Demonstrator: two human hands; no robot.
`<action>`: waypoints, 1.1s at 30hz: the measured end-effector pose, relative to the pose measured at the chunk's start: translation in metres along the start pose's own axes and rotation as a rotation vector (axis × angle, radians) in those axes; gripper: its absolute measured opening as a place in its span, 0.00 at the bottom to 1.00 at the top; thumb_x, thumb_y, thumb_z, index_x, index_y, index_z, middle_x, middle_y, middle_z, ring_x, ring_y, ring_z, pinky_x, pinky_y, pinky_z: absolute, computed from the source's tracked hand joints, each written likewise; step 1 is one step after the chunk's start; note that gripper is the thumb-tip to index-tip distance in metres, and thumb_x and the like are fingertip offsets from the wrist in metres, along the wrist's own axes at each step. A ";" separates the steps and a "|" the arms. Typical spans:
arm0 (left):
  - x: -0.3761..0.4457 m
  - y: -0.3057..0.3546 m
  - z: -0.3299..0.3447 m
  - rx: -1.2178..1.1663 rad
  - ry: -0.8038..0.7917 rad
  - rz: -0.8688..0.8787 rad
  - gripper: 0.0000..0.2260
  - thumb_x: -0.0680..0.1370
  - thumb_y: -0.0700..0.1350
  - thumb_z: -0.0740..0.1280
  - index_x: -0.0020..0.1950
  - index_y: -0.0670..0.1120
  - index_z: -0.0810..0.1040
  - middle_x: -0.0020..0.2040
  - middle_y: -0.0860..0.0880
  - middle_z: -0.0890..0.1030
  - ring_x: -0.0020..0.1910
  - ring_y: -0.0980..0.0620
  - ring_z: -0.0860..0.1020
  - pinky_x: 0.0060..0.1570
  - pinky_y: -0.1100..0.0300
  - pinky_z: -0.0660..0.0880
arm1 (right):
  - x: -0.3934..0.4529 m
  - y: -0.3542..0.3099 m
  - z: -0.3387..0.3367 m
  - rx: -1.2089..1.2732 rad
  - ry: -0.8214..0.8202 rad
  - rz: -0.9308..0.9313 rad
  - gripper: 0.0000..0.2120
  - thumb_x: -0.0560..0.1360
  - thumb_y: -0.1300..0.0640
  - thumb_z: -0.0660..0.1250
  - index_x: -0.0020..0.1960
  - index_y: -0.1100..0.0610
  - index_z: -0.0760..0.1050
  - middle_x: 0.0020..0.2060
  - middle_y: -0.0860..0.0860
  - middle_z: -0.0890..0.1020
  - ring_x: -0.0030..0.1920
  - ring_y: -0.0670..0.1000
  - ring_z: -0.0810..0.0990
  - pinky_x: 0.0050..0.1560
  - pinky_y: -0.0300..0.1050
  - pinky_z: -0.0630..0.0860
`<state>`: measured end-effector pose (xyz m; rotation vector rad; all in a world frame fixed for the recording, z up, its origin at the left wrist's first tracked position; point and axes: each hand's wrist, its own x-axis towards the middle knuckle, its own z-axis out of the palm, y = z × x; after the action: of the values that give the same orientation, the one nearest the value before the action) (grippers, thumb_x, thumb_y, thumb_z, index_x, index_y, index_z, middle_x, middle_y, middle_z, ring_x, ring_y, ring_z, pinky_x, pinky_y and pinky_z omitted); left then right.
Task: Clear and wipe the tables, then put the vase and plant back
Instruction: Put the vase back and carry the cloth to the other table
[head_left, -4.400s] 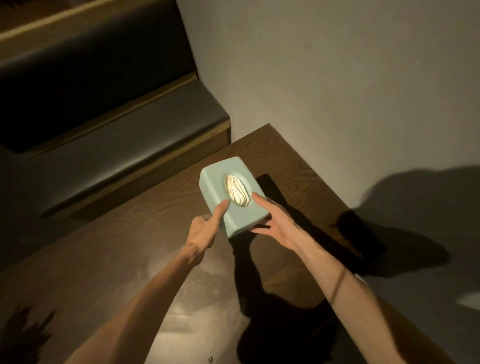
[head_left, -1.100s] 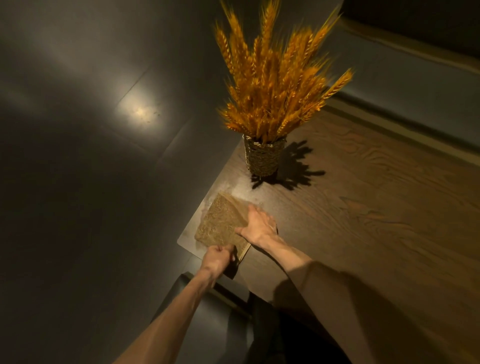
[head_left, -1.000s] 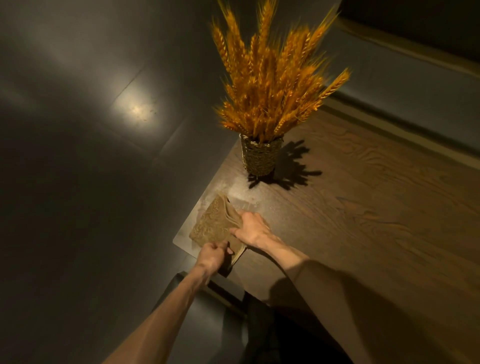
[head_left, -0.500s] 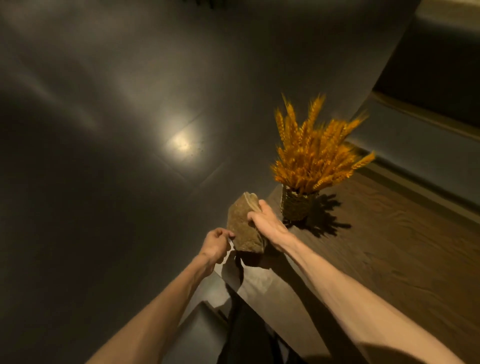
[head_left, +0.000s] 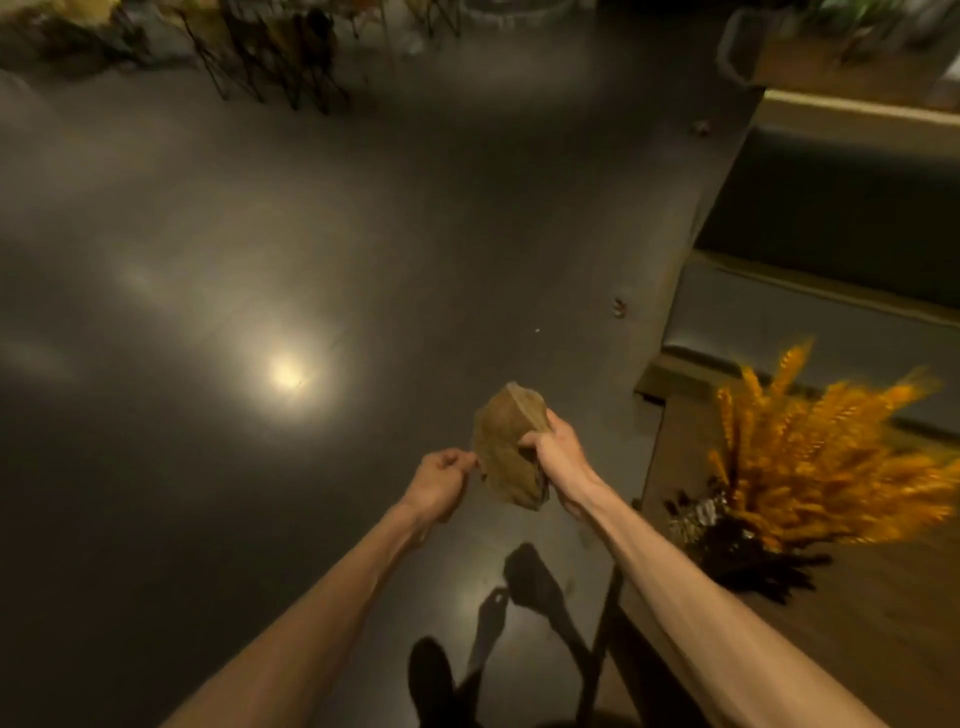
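Observation:
A brown cloth (head_left: 506, 449) hangs in the air over the dark floor, left of the table. My right hand (head_left: 557, 449) grips its upper right part. My left hand (head_left: 441, 480) pinches the cloth's left edge with curled fingers. A woven vase (head_left: 696, 517) with orange wheat stalks (head_left: 821, 457) stands on the wooden table (head_left: 841, 639) at the right, blurred and apart from both hands.
A dark cushioned bench (head_left: 810, 317) runs behind the table at the right. Glossy dark floor (head_left: 260, 260) with a lamp reflection fills the left. Chairs and plants (head_left: 270, 47) stand far back. A dark chair frame (head_left: 597, 623) stands by the table edge.
Both hands lifted the cloth off the table corner and carried it left over the floor. The view swung left, so the vase now sits at the right.

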<state>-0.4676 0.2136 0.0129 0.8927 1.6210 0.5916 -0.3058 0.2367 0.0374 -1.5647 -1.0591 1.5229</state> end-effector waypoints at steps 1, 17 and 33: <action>-0.001 0.009 -0.017 0.003 -0.012 0.002 0.12 0.84 0.45 0.59 0.44 0.48 0.78 0.18 0.56 0.63 0.15 0.59 0.59 0.18 0.70 0.55 | 0.002 -0.009 0.013 0.038 0.037 0.019 0.21 0.75 0.72 0.61 0.62 0.54 0.75 0.51 0.53 0.83 0.53 0.54 0.82 0.52 0.43 0.78; 0.053 0.155 -0.205 -0.064 -0.084 0.221 0.13 0.83 0.47 0.61 0.43 0.46 0.81 0.22 0.55 0.64 0.18 0.59 0.58 0.20 0.70 0.53 | 0.065 -0.175 0.097 0.007 0.108 -0.106 0.17 0.75 0.69 0.63 0.56 0.50 0.78 0.55 0.59 0.84 0.54 0.55 0.82 0.59 0.54 0.78; 0.313 0.405 -0.253 0.134 -0.267 0.326 0.19 0.77 0.61 0.68 0.43 0.45 0.84 0.24 0.54 0.61 0.22 0.57 0.58 0.25 0.65 0.52 | 0.351 -0.365 0.082 0.057 0.055 -0.270 0.12 0.81 0.59 0.65 0.63 0.48 0.77 0.53 0.49 0.83 0.53 0.47 0.82 0.52 0.39 0.78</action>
<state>-0.6396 0.7243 0.2028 1.2938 1.2946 0.5634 -0.4262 0.7033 0.2130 -1.3555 -1.1347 1.3078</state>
